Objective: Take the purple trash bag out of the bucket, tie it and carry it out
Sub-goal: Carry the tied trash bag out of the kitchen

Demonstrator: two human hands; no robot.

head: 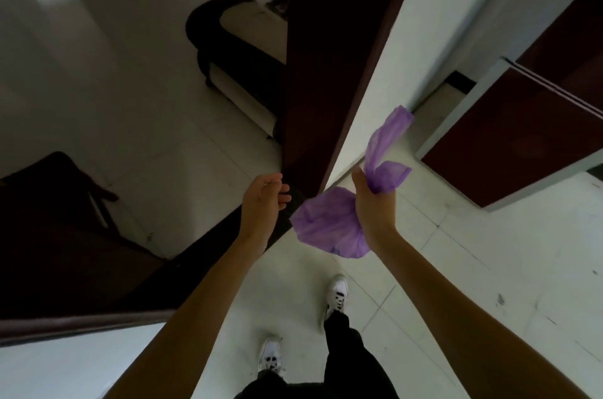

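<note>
My right hand (373, 194) grips the thin purple trash bag (329, 225) at its gathered neck, held up in front of me. The bag's body hangs to the left below the hand, and two loose purple tails stick up and to the right of the fist. To the left of the bag, my left hand (266, 194) is held out with its fingers loosely curled, holding nothing and touching nothing. No bucket is in view.
I stand on a white tiled floor (489, 268) at a doorway. A dark brown door edge (326, 56) stands straight ahead, another dark door (522, 137) at right. A dark bench (235, 53) and dark furniture (58, 203) lie in the dim room at left.
</note>
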